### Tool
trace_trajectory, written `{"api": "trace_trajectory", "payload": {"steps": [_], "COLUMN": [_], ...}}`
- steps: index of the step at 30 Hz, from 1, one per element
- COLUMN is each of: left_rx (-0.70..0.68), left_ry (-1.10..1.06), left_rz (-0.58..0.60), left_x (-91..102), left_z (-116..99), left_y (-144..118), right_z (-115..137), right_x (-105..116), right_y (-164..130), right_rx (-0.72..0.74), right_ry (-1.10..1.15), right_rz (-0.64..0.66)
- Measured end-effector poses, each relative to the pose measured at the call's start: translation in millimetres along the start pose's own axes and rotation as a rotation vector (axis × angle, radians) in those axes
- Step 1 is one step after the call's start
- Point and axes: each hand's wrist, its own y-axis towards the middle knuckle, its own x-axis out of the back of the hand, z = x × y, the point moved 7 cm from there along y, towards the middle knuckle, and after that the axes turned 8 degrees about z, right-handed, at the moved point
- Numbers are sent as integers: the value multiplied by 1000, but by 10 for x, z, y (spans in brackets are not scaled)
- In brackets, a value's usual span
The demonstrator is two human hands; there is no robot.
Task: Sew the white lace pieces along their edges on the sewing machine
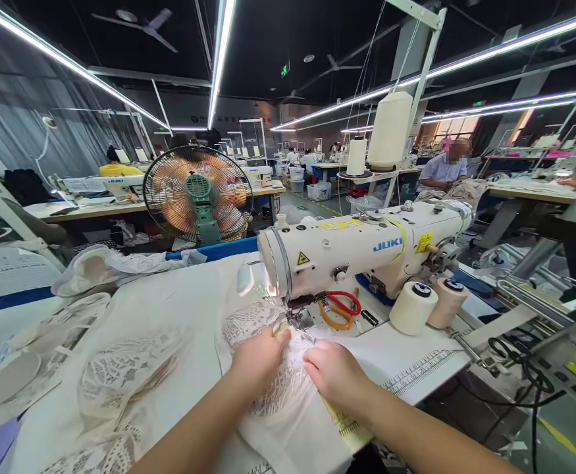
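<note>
I have both hands down on the lace piece (288,388) at the needle end of the sewing machine (361,253); the left hand (258,359) lies flat at about 10 o'clock from the piece's middle, fingers curled and pressing the cloth just beside the presser foot (298,320), its grip together on the fabric rather than around it; the right hand (334,375) sits at 3 o'clock from the left, close but not touching it, fingers bent down and pinching or pressing the cloth's edge, though I cannot tell whether a fold is truly caught between the fingertips; the lace runs from under the foot back toward me, over the ruler strip (351,428) on the surface (416,368) and off its near edge; by my judgement the seam is in hand but early or midway, since most of the piece lies on my side of the needle and little shows beyond it; more lace pieces (120,388) lie heaped at 9 o'clock, and whether they are sewn or waiting I cannot tell; at 2 o'clock from the hands lie the scissors (340,308), red and orange handled, untouched under the machine arm, with two thread cones (428,304) just beyond; a fan (197,194) stands at 11 o'clock, and other people sit at far benches, well apart from my work.
</note>
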Motion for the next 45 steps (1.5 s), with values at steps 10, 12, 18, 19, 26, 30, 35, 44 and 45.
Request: {"api": "trace_trajectory", "payload": {"steps": [10,12,18,19,26,30,35,44,45], "left_rx": [48,47,41,39,9,-93,-244,-281,-281], "left_ry": [-87,-94,-99,-102,-94,-37,-6,-72,-79], "left_rz": [-14,-14,-44,-54,-223,-331,-375,-379,-379], "left_x": [-10,-11,-15,-13,85,95,36,47,50], "left_z": [2,2,-2,-8,-94,-164,-221,-210,-209], "left_y": [115,122,117,114,59,35,35,21,20], "right_z": [-9,0,72,90,109,66,7,-23,-23], "right_x": [-11,-12,-30,-36,-142,-132,-126,-114,-113], "right_y": [135,137,-4,-45,-180,-155,-140,-124,-120], "right_rx": [-1,5,31,33,-62,-90,-80,-61,-63], "right_ry": [-230,-247,-245,-233,-182,-161,-122,-83,-84], "right_rz": [21,36,61,57,193,229,240,275,279]}}
